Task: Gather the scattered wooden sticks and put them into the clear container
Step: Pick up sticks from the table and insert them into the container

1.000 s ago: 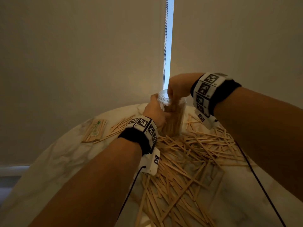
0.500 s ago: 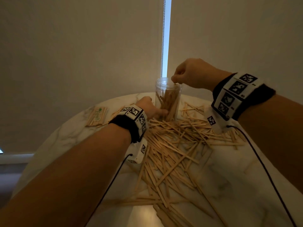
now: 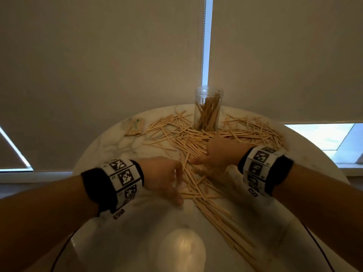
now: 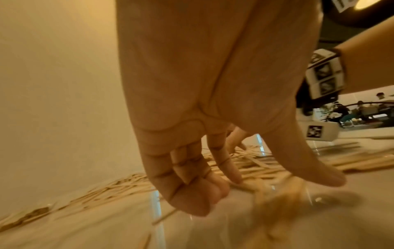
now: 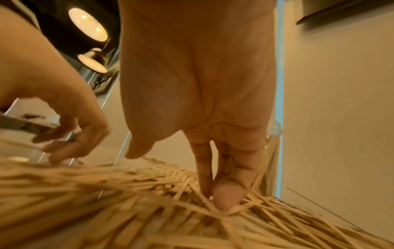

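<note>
The clear container (image 3: 208,108) stands upright at the far edge of the table, partly filled with wooden sticks. Loose sticks (image 3: 186,142) lie scattered in front of it and run toward me down the middle. My left hand (image 3: 176,187) hovers low at the pile's near-left side, fingers loosely curled, thumb out, holding nothing. In the left wrist view the left hand (image 4: 283,180) has its index fingertip (image 4: 234,178) touching sticks. My right hand (image 3: 202,154) lies on the pile; the right wrist view shows the right hand (image 5: 181,176) with straight fingers (image 5: 224,202) pressing down on crossed sticks.
A wrapped packet of sticks (image 3: 135,126) lies at the far left of the round marble table (image 3: 110,142). Roller blinds with a bead chain (image 3: 205,36) hang right behind the container. The near part of the table (image 3: 137,232) shows a lamp's reflection.
Both hands have left the container and come down toward me onto the stick pile. The left hand let go of the container; the right no longer pinches sticks over its mouth.
</note>
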Demonstrator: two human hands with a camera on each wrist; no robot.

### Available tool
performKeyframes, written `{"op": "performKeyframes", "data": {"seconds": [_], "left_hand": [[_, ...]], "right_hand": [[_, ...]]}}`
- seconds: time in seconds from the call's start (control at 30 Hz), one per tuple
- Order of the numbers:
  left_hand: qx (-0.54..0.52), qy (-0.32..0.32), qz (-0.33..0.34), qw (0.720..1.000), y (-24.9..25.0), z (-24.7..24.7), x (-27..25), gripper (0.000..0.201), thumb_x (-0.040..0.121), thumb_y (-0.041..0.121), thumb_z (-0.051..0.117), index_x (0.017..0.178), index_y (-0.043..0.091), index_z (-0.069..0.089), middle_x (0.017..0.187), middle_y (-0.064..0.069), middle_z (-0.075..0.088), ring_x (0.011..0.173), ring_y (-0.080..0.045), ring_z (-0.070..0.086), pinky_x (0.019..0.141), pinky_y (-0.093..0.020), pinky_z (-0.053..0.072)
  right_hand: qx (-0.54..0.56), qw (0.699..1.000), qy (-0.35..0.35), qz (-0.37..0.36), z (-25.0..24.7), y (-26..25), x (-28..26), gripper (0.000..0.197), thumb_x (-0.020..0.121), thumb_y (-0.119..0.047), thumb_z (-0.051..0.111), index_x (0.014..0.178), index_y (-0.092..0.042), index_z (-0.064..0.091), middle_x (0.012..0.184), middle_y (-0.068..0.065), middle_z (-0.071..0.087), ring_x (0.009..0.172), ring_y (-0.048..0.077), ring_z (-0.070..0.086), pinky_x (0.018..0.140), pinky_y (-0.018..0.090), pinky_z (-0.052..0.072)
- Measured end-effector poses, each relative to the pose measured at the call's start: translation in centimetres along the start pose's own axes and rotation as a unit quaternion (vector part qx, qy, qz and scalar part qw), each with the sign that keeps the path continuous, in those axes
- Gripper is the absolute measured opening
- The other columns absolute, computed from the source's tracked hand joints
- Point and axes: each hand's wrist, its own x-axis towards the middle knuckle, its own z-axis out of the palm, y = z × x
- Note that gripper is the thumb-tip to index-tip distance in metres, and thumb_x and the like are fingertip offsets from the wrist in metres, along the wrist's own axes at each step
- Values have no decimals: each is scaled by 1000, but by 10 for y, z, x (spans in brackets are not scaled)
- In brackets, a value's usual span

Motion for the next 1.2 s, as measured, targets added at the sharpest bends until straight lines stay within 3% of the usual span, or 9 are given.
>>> {"op": "performKeyframes", "data": {"seconds": [0.13,0.23,0.33,0.47,0.63,0.73,0.8,1.03,1.2], "left_hand": [[-10,41,38,998,-5,19,-5,35,75,47,82,100,30,64,96,10,64,88,-12,61,83,-34,53],[-8,79,48,996,-9,19,-6,20,86,36,74,102,27,66,98,7,66,87,-12,60,78,-28,49],[19,121,17,992,-13,17,-2,19,92,29,68,110,24,63,101,6,65,91,-13,58,77,-26,46],[18,108,-20,994,-17,14,7,33,93,30,67,123,20,58,116,1,67,108,-20,61,93,-33,50],[39,93,-17,995,-12,13,11,37,96,28,64,130,15,56,123,-4,65,114,-23,59,92,-29,47],[46,103,-3,994,-10,8,10,35,95,26,63,128,14,62,122,-2,66,113,-20,60,85,-22,43],[53,118,5,992,-7,7,9,30,95,23,61,124,15,65,120,-1,67,110,-18,61,79,-19,39],[80,138,-1,987,0,11,18,28,92,25,63,117,13,60,114,-6,64,106,-26,60,80,-27,45],[71,129,-19,989,-3,13,26,28,95,22,57,122,12,55,120,-10,60,107,-27,58,86,-33,47]], "right_hand": [[-57,998,2,-2,8,-17,8,68,92,-71,42,83,-7,62,92,9,59,92,24,51,74,36,42],[-34,999,10,-9,1,-16,13,40,101,-36,49,104,0,68,85,8,61,74,21,52,61,29,43],[-30,999,13,18,-3,-13,10,22,95,-21,57,90,-2,67,67,2,50,58,15,45,46,23,37],[-23,999,13,42,-3,-9,7,18,94,-14,55,78,-6,58,67,2,49,57,13,43,46,22,34],[16,998,15,62,-6,5,5,31,97,-16,52,67,-11,51,68,2,49,58,15,44,47,24,33],[38,996,37,66,-15,10,-3,17,97,-24,56,92,-8,61,79,2,55,70,17,51,55,25,38],[65,994,52,70,-21,13,-9,24,97,-28,58,105,-6,65,88,4,61,76,18,55,63,28,42],[148,978,130,63,-35,17,-33,15,99,-31,57,97,-16,59,80,0,59,70,13,54,55,26,37],[229,954,182,64,-39,22,-44,17,99,-33,57,99,-17,62,91,4,68,84,21,64,69,32,49]]}}
